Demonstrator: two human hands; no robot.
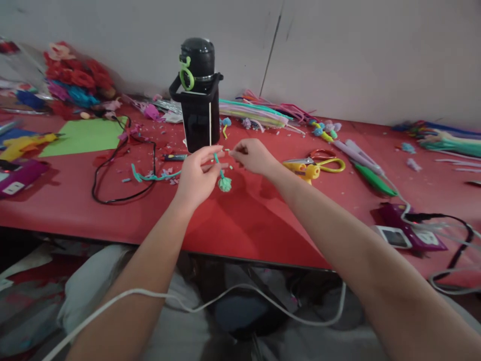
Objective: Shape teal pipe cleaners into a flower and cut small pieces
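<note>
Mint-green fuzzy stem with a round fluffy ball on one end point(224, 184): you've got it mid-frame, above the bare part of the red tabletop point(240, 230).
Stem's long axis: pretty much up-and-down in the frame, leaning a bit, ball at the lower right end.
Your left hand point(199, 173): nearer one by far, fingers partly bent and closed around the stem, ball hanging free past the fingertips.
Your right hand point(251, 156): just right of the stem's top end, apart from it; fingers curled into what looks like a pinch, but honestly can't tell how tight, or if anything's in there.
Ball vs right hand: ball sits lower and to the left.
Tall black lidded tumbler point(192, 123): behind your left hand, upper middle.
</note>
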